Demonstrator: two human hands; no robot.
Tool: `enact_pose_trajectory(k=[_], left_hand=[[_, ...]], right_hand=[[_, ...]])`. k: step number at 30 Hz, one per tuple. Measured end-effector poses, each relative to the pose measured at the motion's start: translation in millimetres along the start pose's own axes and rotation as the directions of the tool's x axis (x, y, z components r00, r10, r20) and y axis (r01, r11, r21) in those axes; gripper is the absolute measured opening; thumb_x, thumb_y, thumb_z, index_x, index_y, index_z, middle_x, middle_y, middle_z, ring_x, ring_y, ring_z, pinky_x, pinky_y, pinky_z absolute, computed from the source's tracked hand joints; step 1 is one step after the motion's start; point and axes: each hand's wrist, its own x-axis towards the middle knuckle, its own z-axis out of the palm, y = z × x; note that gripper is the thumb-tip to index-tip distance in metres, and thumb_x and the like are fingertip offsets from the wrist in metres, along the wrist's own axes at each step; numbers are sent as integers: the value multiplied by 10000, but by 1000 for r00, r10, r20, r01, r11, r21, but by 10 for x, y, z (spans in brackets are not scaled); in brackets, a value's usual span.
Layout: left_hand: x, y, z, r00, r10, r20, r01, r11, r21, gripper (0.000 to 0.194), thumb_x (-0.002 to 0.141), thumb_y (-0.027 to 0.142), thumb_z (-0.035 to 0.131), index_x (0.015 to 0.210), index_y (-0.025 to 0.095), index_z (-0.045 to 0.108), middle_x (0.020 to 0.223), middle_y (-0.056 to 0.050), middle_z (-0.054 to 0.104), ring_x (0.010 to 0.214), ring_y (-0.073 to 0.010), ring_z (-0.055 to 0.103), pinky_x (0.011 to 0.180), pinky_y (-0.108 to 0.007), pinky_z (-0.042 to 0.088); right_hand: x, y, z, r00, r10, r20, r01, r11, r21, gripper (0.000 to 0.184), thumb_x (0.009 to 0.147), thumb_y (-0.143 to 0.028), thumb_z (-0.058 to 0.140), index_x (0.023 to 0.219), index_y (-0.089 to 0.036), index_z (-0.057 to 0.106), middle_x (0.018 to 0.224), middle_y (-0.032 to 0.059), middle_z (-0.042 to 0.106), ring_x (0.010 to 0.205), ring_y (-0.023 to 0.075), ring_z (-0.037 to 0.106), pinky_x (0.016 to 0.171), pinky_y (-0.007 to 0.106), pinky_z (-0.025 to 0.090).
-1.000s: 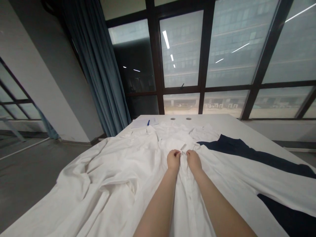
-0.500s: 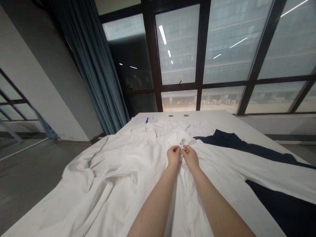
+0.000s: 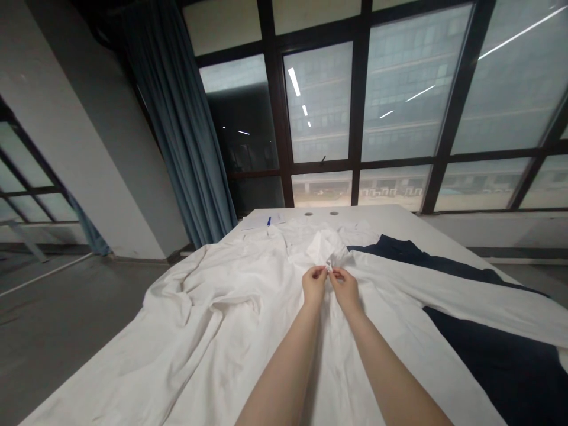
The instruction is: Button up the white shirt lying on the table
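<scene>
A large white garment (image 3: 239,307), which looks like a long coat or shirt, lies spread over the table with loose folds and a sleeve reaching to the right. My left hand (image 3: 314,284) pinches fabric near the collar, along its front opening. Right beside it, my right hand (image 3: 345,287) is closed in a pinch on the facing edge, the fingertips of both hands nearly touching. Any button between them is too small to make out. Just beyond my fingers the white collar (image 3: 326,244) stands up in a crumpled fold.
Dark navy cloth (image 3: 501,355) lies under the white sleeve on the right. Toward the far left of the white table (image 3: 373,219) are paper sheets (image 3: 252,220) and a blue pen (image 3: 268,221). Windows (image 3: 319,106) and a blue curtain (image 3: 186,136) stand behind.
The camera view has tilted up slightly, so the table sits lower. My hands stay at the same spot, their fingertips closer together, and the collar fabric stands up more.
</scene>
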Motion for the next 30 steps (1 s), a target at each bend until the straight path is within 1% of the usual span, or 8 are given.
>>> enact_pose_trajectory(k=[4,10,12,14,19,23,27,30], left_hand=[[19,-34,2,1000,2,26,-1,1000,-25,162,653,267,575,742,143,632,705,-51,655,673,-151,597,676,-280,462],[59,-106,2,996,-16,90,22,998,-66,176,660,281,563,740,140,631,720,-48,652,692,-148,590,687,-275,452],[46,-93,-6,995,-22,101,30,996,-84,180,657,287,567,731,135,628,714,-46,647,684,-146,583,681,-268,446],[26,-58,-11,993,-25,112,35,995,-95,189,663,301,562,716,130,625,699,-44,640,672,-143,576,673,-261,441],[-1,17,-3,987,-38,159,53,994,-91,205,656,322,575,701,127,619,685,-44,628,662,-141,565,655,-248,435],[15,-25,-2,990,-67,123,76,995,-70,206,667,336,550,661,135,597,595,-11,581,565,-107,522,559,-214,415],[32,-85,5,984,-133,120,151,977,-153,227,643,367,561,664,141,570,545,21,531,493,-77,475,487,-188,379],[43,-92,9,975,-179,134,205,954,-220,250,604,376,595,678,140,560,521,38,513,457,-60,450,465,-180,363]], right_hand=[[-20,43,-10,1000,-14,9,14,999,30,284,695,-360,519,819,-125,619,800,99,644,705,177,591,682,316,477],[-32,80,10,997,-59,41,57,997,50,253,748,-316,466,855,-144,617,864,94,597,758,162,566,598,268,499],[-26,87,9,994,-91,53,90,996,30,249,770,-301,431,847,-153,616,873,89,578,773,157,555,597,254,494],[-15,97,2,994,-92,57,92,996,10,240,778,-290,413,833,-164,609,868,79,566,757,149,549,595,249,491],[-5,122,-9,999,-30,34,30,1000,-2,152,718,-266,487,813,-179,569,822,51,543,706,143,539,581,251,489],[-12,145,15,999,30,26,-32,996,86,149,682,-273,528,801,-185,546,776,35,551,676,137,551,582,253,490],[13,200,44,990,143,18,-144,976,160,226,642,-293,572,833,-173,552,726,34,590,628,142,574,594,277,495],[49,230,47,985,167,42,-171,976,137,223,632,-313,583,790,-156,589,696,47,618,619,158,582,593,291,490]])
